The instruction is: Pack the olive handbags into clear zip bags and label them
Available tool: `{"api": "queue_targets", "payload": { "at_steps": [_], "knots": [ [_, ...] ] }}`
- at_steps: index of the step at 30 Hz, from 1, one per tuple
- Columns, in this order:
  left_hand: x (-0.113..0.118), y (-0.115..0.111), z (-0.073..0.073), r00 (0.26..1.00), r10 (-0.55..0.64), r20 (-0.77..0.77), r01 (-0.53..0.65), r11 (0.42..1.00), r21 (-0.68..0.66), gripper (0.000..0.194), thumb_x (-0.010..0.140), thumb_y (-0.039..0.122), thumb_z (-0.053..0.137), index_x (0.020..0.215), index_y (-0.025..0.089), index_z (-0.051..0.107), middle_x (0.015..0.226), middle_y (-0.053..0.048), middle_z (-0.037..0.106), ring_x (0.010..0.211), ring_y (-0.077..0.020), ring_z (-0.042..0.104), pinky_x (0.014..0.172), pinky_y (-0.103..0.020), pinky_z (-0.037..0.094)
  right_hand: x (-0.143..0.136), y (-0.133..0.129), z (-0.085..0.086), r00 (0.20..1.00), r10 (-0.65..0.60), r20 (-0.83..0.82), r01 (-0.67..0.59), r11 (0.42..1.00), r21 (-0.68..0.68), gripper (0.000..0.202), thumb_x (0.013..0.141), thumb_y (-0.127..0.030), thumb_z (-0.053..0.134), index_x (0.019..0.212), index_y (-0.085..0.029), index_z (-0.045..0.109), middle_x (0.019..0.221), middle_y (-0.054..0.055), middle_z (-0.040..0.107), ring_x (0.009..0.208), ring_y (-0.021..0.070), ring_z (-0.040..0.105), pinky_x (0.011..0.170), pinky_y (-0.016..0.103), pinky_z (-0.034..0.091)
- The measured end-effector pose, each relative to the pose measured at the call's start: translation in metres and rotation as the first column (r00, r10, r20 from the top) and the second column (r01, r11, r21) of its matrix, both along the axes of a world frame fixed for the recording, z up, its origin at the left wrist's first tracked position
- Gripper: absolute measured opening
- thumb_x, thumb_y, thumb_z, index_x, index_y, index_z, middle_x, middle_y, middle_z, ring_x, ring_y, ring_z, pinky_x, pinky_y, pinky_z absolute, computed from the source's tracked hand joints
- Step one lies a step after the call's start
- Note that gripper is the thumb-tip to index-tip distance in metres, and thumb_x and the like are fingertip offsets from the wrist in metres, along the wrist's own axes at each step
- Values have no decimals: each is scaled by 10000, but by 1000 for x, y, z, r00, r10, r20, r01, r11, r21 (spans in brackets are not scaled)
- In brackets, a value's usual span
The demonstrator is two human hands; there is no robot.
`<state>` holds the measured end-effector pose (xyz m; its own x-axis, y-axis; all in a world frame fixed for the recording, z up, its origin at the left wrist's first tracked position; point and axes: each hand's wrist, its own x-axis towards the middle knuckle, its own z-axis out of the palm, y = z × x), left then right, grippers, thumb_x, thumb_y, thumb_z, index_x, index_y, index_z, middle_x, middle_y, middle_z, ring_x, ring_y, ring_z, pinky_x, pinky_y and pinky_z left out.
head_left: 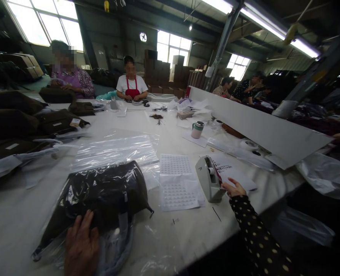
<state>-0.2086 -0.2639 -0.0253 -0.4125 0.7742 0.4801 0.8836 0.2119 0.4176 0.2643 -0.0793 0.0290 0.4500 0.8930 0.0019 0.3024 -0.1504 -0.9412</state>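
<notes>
My left hand [82, 243] lies with outstretched fingers on a dark bag [106, 191] inside a clear plastic bag [118, 147]. The plastic bag's flat end reaches away across the table. My right hand [235, 188], below a polka-dot sleeve, is at the cutting end of a grey tape dispenser [212, 191]. Its fingertips pinch there at the tape, whose loose end is too small to see clearly. Between the hands lie printed label sheets [177, 182], just left of the dispenser.
Dark bags [55, 120] are piled at the left. A lidded cup [197, 130] stands beyond the dispenser, near a written sheet [230, 168] and plastic film [238, 153]. A white board [261, 122] edges the table's right side. Co-workers sit at the far end.
</notes>
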Motion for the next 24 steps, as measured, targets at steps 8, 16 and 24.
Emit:
{"api": "queue_targets", "payload": {
  "at_steps": [8,16,24],
  "knots": [
    [0,-1,-1,1000,-8,11,7,997,72,509,884,271,284,1380,160,276,1300,-122,478,1310,-252,281,1084,-472,194,19,-49,-7,981,-25,194,51,990,-132,397,463,-394,732,742,-197,529,543,19,590,526,181,505,529,321,394],
    [-2,-1,-5,999,-31,28,27,992,120,508,880,233,317,1378,144,270,1300,-132,476,1303,-245,296,1084,-456,198,-58,-61,50,857,484,-176,-473,875,102,579,557,-466,721,992,-232,419,525,-70,536,413,108,440,446,252,358],
    [0,-10,-6,995,-24,93,11,991,134,525,861,157,366,1370,146,237,1311,-120,474,1279,-234,343,1059,-468,256,-231,-59,94,212,933,-291,-969,239,61,381,691,-395,656,908,-245,380,564,-53,555,488,108,447,459,228,336]
  ]
}}
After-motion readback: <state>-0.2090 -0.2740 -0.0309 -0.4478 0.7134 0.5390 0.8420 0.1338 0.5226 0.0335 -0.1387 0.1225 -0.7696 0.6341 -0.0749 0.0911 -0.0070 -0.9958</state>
